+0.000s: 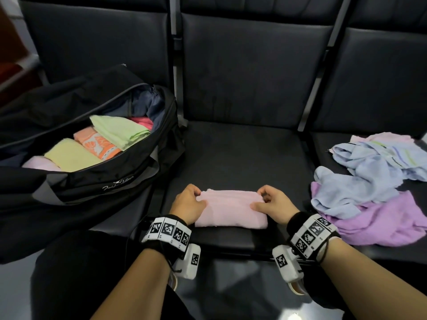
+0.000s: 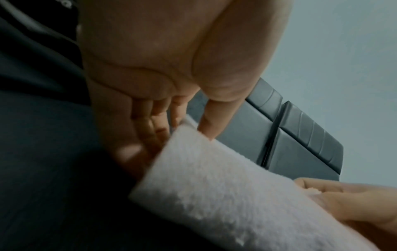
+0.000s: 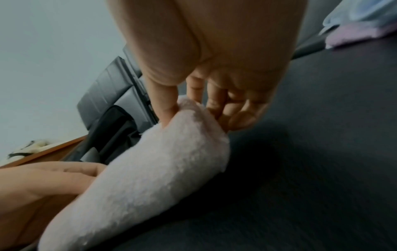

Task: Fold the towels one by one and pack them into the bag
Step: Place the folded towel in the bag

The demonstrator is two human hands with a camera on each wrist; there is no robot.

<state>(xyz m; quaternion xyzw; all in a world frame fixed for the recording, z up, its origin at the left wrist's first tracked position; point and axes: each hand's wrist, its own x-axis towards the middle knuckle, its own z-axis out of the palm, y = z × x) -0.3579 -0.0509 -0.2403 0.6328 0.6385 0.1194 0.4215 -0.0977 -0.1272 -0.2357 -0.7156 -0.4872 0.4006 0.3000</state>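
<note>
The folded pale pink terry towel (image 1: 231, 210) has a soft, fuzzy, matt nap, plain in both wrist views. The black padded seat (image 1: 242, 153) beneath it looks like smooth leatherette with a dull sheen. On the left, the black zip-up fabric bag (image 1: 97, 181) is a woven synthetic cloth, faintly glossy. On the right, the crumpled blue and purple towels (image 1: 360, 199) are matt, slightly rough cloth.

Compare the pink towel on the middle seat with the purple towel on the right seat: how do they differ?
The pink towel is folded into a compact rectangle; the purple towel lies crumpled and spread out. The left hand and right hand pinch the pink towel's ends; nothing holds the purple towel. The pink towel lies alone; a light blue towel overlaps the purple one. Neither is in the bag yet.
</note>
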